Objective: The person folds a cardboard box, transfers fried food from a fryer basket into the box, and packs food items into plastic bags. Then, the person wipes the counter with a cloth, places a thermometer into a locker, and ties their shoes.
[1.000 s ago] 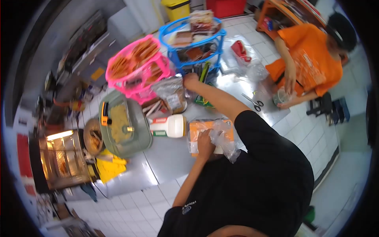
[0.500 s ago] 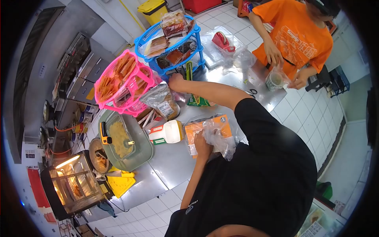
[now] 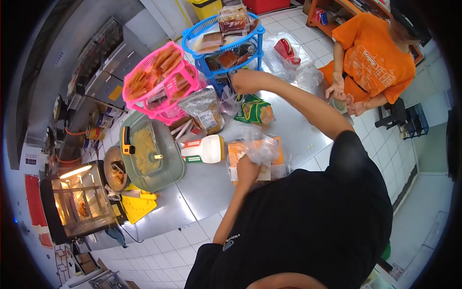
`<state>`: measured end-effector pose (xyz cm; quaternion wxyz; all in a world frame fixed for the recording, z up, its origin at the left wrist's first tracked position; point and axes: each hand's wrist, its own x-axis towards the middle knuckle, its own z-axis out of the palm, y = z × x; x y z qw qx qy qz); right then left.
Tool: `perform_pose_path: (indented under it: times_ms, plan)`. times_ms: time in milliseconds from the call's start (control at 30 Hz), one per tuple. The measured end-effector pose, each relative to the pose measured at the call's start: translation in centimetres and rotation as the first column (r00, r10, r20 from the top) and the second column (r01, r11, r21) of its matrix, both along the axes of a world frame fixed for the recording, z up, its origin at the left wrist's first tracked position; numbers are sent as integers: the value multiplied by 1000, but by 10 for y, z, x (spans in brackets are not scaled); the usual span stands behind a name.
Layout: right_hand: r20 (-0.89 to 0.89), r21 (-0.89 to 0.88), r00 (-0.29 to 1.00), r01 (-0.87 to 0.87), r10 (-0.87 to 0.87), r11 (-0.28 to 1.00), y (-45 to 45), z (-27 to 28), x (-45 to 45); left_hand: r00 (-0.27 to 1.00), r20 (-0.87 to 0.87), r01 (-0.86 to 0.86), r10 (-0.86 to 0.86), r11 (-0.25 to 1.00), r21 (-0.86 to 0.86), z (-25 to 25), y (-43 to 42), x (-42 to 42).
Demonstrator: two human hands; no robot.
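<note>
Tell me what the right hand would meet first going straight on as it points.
Most likely the blue rack, whose lower part shows just past the right hand; depth is unclear here.

The fingertips of the right hand (image 3: 246, 82) are disappearing against the blue rack (image 3: 260, 32), leaving anything in their grip unclear. A crumpled clear bag (image 3: 263, 148) is covering the left hand's (image 3: 247, 169) fingertips and part of the orange packet (image 3: 236, 153). Left of the right hand, the silver pouch's (image 3: 198, 102) label is showing print too small to read. Well beyond that hand, the top edge is cutting off the yellow bin (image 3: 206, 9).
</note>
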<state>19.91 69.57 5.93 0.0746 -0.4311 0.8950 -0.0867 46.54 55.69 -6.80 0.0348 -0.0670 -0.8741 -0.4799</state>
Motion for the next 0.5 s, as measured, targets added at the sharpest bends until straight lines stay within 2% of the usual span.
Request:
perform_pose_path:
  times_ms: [67,100,133,167,200,233,267,300,333,367,400,433,467,500]
  plan:
    - [320,-65,947,29,-6,998,49,33,53,989,133,59,-60,998,12,-2,-9,-5]
    - [603,34,784,160,-148,987,75,25,79,986,155,54,-56,998,20,2,-14,-6]
    - [777,67,606,187,-168,980,99,-6,106,958,272,72,-87,995,67,12,-16,-9]
    - [878,97,459,107,-136,990,106,-15,141,916,385,79,-118,990,117,19,-15,-10]
    - [949,80,294,131,-116,988,101,-32,179,903,415,62,-107,991,120,23,-15,-7]
    - [991,37,116,195,-60,980,89,-56,213,897,422,116,-131,991,61,26,-17,-8]
    - [999,27,-26,347,-19,937,69,-62,240,891,426,176,-159,984,1,31,-17,-9]
    - [984,23,-163,533,76,846,50,-78,259,896,419,163,-148,987,0,41,-13,-7]
    - [940,35,-244,767,240,641,31,-112,275,890,433,159,-141,987,-5,55,-7,0]
    - [871,103,-267,920,412,378,14,-135,288,954,296,137,-53,953,-271,70,-1,7]
    - [866,107,-275,918,418,383,1,-134,295,992,126,71,-7,856,-512,78,5,11]
    - [834,43,-138,982,534,187,-8,-131,298,999,-2,-37,42,846,-532,80,10,16]
    - [757,92,-94,995,647,37,-14,-127,301,999,1,-38,46,845,-534,78,12,20]
    - [665,148,-23,984,747,-101,-20,-123,304,990,-108,-136,94,858,-496,73,11,26]
